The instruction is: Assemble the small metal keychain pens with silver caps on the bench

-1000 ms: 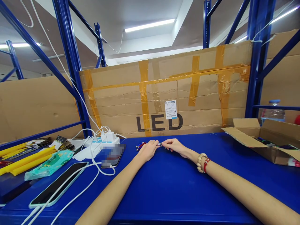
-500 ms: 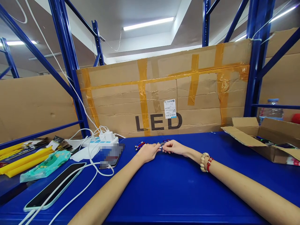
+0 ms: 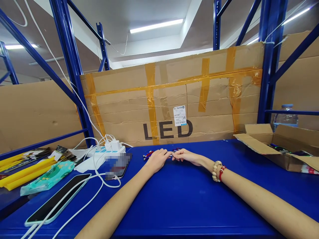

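Observation:
Toward the back of the blue tabletop (image 3: pixel 174 199), my left hand (image 3: pixel 158 160) and my right hand (image 3: pixel 184 156) meet at the fingertips. My left fingers are curled and closed, seen from the back of the hand. The right thumb and fingers pinch together; a tiny silvery bit shows between the two hands, too small to name. Just left of my left hand lie small, slim, shiny blue and red pieces (image 3: pixel 148 154) with silvery ends. Similar small dark blue and red pieces (image 3: pixel 176 149) lie right behind my right hand. On my right wrist are beaded bracelets (image 3: pixel 216 171).
At left are a phone (image 3: pixel 58 199) with white cables, a second phone (image 3: pixel 122 169), a white power strip (image 3: pixel 107 151), a green packet (image 3: pixel 47 179) and yellow tubes (image 3: pixel 32 169). An opened cardboard box (image 3: pixel 281 156) stands at right. Taped cardboard (image 3: pixel 119 113) backs the table.
The fingers have shifted slightly at the meeting point, and less of the small silvery piece shows now. The view has moved a little; the things on the table stay put.

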Demonstrator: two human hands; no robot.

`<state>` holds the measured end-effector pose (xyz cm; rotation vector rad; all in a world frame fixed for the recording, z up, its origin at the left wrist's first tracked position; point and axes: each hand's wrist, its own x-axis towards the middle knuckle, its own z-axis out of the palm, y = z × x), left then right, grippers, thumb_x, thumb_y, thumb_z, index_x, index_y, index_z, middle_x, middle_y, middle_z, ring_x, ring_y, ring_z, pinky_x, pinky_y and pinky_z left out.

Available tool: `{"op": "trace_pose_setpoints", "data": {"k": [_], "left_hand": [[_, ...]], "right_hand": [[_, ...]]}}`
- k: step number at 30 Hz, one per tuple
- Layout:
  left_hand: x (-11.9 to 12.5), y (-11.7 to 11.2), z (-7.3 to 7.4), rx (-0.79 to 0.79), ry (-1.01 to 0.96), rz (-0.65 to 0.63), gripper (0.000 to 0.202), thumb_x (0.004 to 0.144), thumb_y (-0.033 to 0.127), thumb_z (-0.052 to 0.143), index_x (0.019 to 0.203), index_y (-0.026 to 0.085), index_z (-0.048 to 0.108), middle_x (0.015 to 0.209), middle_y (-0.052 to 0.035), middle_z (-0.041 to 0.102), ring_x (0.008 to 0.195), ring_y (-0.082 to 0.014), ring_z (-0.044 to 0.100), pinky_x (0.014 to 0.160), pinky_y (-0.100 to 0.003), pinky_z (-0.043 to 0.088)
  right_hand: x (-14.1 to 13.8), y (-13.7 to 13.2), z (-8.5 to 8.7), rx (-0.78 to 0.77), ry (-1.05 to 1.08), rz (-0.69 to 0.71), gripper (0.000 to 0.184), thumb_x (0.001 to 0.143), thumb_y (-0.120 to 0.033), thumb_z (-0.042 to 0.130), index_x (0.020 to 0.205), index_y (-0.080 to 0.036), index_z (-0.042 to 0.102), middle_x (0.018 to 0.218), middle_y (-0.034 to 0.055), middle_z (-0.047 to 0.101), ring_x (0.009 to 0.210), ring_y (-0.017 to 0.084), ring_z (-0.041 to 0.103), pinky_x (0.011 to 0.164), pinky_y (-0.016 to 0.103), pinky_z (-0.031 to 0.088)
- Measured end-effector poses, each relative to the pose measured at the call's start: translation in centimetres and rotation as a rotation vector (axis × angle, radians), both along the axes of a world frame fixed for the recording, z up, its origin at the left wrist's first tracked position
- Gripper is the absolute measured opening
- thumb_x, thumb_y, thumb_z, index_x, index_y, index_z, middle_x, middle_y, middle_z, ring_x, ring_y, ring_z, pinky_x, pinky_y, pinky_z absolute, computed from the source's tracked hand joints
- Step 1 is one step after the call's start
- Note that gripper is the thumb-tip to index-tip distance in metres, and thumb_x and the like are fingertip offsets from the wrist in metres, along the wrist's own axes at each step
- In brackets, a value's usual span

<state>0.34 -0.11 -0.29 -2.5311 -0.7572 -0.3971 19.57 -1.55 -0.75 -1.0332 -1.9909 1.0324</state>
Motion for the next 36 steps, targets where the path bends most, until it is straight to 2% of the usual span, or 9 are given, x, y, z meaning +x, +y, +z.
{"op": "trace_pose_setpoints", "data": {"k": [6, 11, 16, 20, 23, 27, 32, 36], "left_hand": [[0.14, -0.21, 0.02, -0.024, -0.033, -0.019, 0.032, 0.092, 0.029, 0.019, 0.114, 0.021, 0.042, 0.09, -0.0053, 0.054, 0.086, -0.0163, 0.052, 0.076, -0.028, 0.041], [0.22, -0.2, 0.04, -0.006, -0.014, 0.023, 0.034, 0.093, 0.032, 0.017, 0.108, 0.021, 0.045, 0.088, -0.005, 0.054, 0.084, -0.0164, 0.052, 0.074, -0.027, 0.041], [0.36, -0.17, 0.02, 0.003, -0.021, 0.098, 0.034, 0.093, 0.031, 0.016, 0.106, 0.021, 0.046, 0.089, -0.0049, 0.055, 0.085, -0.0163, 0.052, 0.072, -0.026, 0.041], [0.31, -0.23, 0.07, 0.005, -0.05, 0.099, 0.035, 0.093, 0.031, 0.014, 0.105, 0.019, 0.045, 0.089, -0.0049, 0.056, 0.085, -0.017, 0.053, 0.071, -0.027, 0.041], [0.23, -0.25, 0.12, -0.001, -0.068, 0.084, 0.035, 0.093, 0.031, 0.014, 0.106, 0.019, 0.045, 0.089, -0.0044, 0.057, 0.085, -0.0172, 0.053, 0.072, -0.027, 0.041], [0.15, -0.22, 0.15, -0.015, -0.076, 0.079, 0.034, 0.093, 0.031, 0.015, 0.107, 0.02, 0.044, 0.09, -0.0037, 0.058, 0.085, -0.0166, 0.053, 0.072, -0.027, 0.041], [0.12, -0.04, 0.0, -0.019, -0.099, 0.065, 0.031, 0.093, 0.031, 0.018, 0.107, 0.02, 0.044, 0.09, -0.0029, 0.058, 0.086, -0.0157, 0.054, 0.071, -0.025, 0.042], [0.09, 0.23, -0.26, 0.002, -0.115, 0.007, 0.03, 0.093, 0.03, 0.02, 0.106, 0.019, 0.045, 0.089, -0.0026, 0.059, 0.084, -0.0155, 0.054, 0.071, -0.026, 0.042]], "right_hand": [[0.0, 0.02, -0.01, -0.014, 0.042, -0.051, 0.041, 0.069, -0.055, 0.057, 0.062, -0.015, 0.058, 0.06, -0.0022, 0.048, 0.054, 0.008, 0.036, 0.051, 0.022, 0.028], [-0.15, 0.15, -0.22, 0.005, 0.081, -0.039, 0.041, 0.068, -0.054, 0.059, 0.057, -0.015, 0.053, 0.055, -0.005, 0.039, 0.052, 0.007, 0.032, 0.049, 0.022, 0.025], [-0.51, 0.08, -0.29, -0.01, 0.151, -0.131, 0.04, 0.066, -0.054, 0.061, 0.074, -0.015, 0.061, 0.063, -0.0031, 0.047, 0.054, 0.006, 0.036, 0.047, 0.02, 0.025], [-0.73, -0.26, -0.08, -0.031, 0.235, -0.217, 0.042, 0.061, -0.049, 0.069, 0.087, -0.017, 0.062, 0.073, -0.0007, 0.055, 0.057, 0.006, 0.041, 0.045, 0.017, 0.026], [-0.76, -0.45, 0.02, -0.038, 0.248, -0.235, 0.041, 0.059, -0.046, 0.071, 0.088, -0.018, 0.064, 0.076, 0.0008, 0.06, 0.06, 0.007, 0.045, 0.045, 0.017, 0.027], [-0.74, -0.41, -0.04, -0.041, 0.214, -0.257, 0.042, 0.058, -0.046, 0.071, 0.089, -0.018, 0.067, 0.081, 0.0028, 0.063, 0.056, 0.006, 0.043, 0.044, 0.018, 0.025], [-0.72, -0.22, -0.18, -0.043, 0.211, -0.288, 0.046, 0.054, -0.047, 0.073, 0.089, -0.017, 0.067, 0.077, 0.0025, 0.061, 0.056, 0.006, 0.042, 0.043, 0.017, 0.025], [-0.68, -0.15, -0.23, -0.049, 0.195, -0.283, 0.044, 0.053, -0.046, 0.074, 0.085, -0.018, 0.066, 0.073, 0.001, 0.059, 0.057, 0.007, 0.041, 0.043, 0.017, 0.026]]}}
